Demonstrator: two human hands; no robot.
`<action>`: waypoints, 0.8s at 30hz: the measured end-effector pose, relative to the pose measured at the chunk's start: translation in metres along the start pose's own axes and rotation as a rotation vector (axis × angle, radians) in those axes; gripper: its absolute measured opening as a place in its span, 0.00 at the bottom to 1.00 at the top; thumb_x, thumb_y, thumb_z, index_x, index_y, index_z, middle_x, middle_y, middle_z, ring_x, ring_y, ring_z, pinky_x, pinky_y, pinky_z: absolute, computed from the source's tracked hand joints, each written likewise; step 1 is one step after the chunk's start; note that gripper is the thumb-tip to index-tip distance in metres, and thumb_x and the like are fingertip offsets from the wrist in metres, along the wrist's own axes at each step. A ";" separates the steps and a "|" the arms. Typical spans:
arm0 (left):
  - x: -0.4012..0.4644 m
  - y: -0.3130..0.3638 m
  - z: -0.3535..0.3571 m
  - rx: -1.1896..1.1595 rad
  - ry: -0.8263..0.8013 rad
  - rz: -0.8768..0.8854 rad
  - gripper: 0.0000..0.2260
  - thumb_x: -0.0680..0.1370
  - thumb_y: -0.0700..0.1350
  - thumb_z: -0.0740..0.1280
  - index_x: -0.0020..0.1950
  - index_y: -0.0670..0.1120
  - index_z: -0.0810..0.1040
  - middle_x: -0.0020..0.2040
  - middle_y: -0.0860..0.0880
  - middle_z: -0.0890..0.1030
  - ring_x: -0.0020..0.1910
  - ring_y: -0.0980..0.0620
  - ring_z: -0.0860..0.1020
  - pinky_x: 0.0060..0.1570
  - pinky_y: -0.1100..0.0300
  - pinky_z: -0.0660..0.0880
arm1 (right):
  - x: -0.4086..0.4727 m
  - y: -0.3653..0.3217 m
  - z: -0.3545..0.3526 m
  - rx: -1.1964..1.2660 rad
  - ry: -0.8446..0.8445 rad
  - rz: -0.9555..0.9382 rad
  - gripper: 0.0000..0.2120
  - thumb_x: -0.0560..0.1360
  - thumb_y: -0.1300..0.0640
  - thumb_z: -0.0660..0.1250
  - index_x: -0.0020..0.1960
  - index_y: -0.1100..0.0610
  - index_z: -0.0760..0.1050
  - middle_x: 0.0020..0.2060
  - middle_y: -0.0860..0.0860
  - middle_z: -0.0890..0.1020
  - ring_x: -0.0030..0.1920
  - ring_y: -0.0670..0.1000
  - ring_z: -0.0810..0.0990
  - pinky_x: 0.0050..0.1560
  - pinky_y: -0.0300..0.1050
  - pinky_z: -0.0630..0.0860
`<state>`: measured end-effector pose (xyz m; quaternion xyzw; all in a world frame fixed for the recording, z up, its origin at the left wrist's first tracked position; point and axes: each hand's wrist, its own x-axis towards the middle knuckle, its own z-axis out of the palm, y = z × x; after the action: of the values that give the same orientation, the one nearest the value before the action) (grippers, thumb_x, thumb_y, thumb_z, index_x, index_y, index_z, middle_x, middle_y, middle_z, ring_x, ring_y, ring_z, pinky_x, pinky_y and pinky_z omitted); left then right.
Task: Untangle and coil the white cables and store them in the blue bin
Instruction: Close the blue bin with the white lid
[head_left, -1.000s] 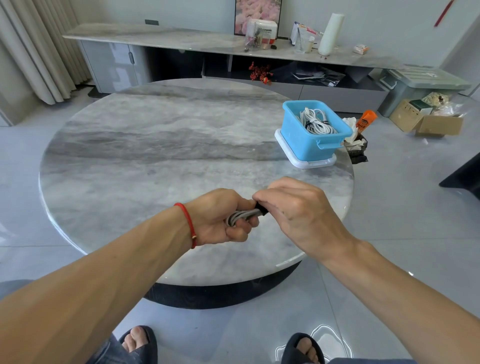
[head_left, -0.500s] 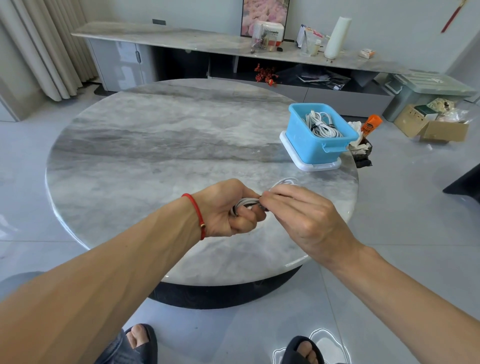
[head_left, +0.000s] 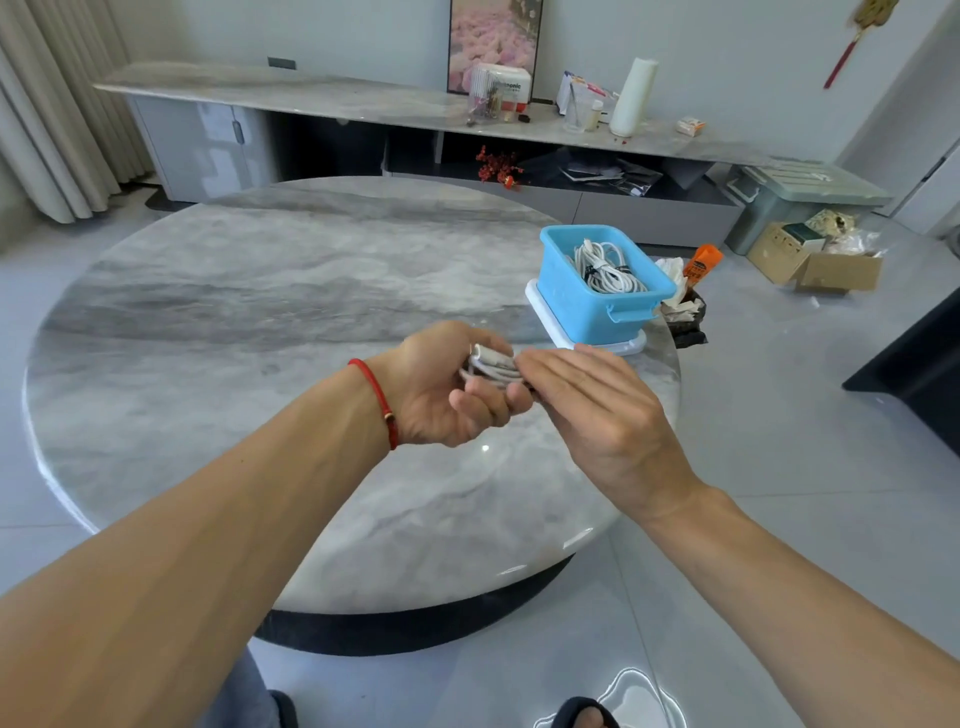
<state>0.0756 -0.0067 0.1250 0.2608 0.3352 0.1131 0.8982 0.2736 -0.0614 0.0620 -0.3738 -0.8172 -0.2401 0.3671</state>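
Head view: at the centre of the frame the person's left hand (head_left: 444, 387), with a thin red cord bracelet (head_left: 375, 399) at the wrist, has its fingers curled round a small bundle of coiled white cable (head_left: 491, 364) and holds it above the near part of the round grey marble-topped table (head_left: 234, 322). The right hand (head_left: 597, 410) lies just right of it with its fingers straight and close together, the fingertips laid against the bundle; it grips nothing. Where the fingers cover the bundle I cannot tell how it is fastened. Right of centre, near the table's right edge, stands the rectangular blue plastic bin (head_left: 597, 306) on a flat white plastic lid (head_left: 550, 322); inside the bin lie more coiled white cables (head_left: 605, 267), bound with dark ties. The held bundle is apart from the bin, lower and to its left in the frame. Just beyond the table edge to the right of the bin is a dark basket of crumpled white paper (head_left: 680, 306) with an orange packet (head_left: 701, 262) above it. Across the upper part of the frame runs a long low marble-topped cabinet (head_left: 311, 98) carrying a white paper roll (head_left: 634, 96) and small clutter. At the upper right a brown cardboard box (head_left: 831, 267) sits on the grey floor. Cream curtains (head_left: 52, 104) hang at the upper left.
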 end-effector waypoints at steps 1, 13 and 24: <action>0.005 0.005 0.004 0.016 0.000 0.038 0.20 0.82 0.51 0.52 0.47 0.39 0.75 0.32 0.44 0.75 0.20 0.56 0.64 0.14 0.68 0.62 | 0.003 0.006 0.000 0.024 0.021 0.074 0.11 0.80 0.67 0.71 0.62 0.65 0.82 0.56 0.55 0.86 0.55 0.56 0.85 0.56 0.55 0.80; 0.072 0.049 0.013 0.057 0.249 0.341 0.17 0.81 0.48 0.57 0.60 0.39 0.77 0.39 0.42 0.83 0.27 0.49 0.71 0.27 0.62 0.73 | 0.076 0.135 0.047 0.108 -0.056 1.086 0.09 0.75 0.59 0.68 0.53 0.54 0.85 0.47 0.51 0.88 0.51 0.54 0.85 0.54 0.54 0.80; 0.099 0.061 -0.008 -0.059 0.251 0.316 0.11 0.79 0.43 0.60 0.55 0.40 0.78 0.39 0.43 0.83 0.27 0.50 0.71 0.26 0.62 0.73 | 0.091 0.195 0.114 -0.052 -0.402 0.953 0.15 0.79 0.61 0.61 0.35 0.60 0.77 0.29 0.55 0.76 0.37 0.62 0.73 0.37 0.51 0.70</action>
<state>0.1432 0.0846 0.0991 0.2675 0.3962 0.2940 0.8277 0.3377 0.1723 0.0861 -0.7523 -0.6043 0.0099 0.2621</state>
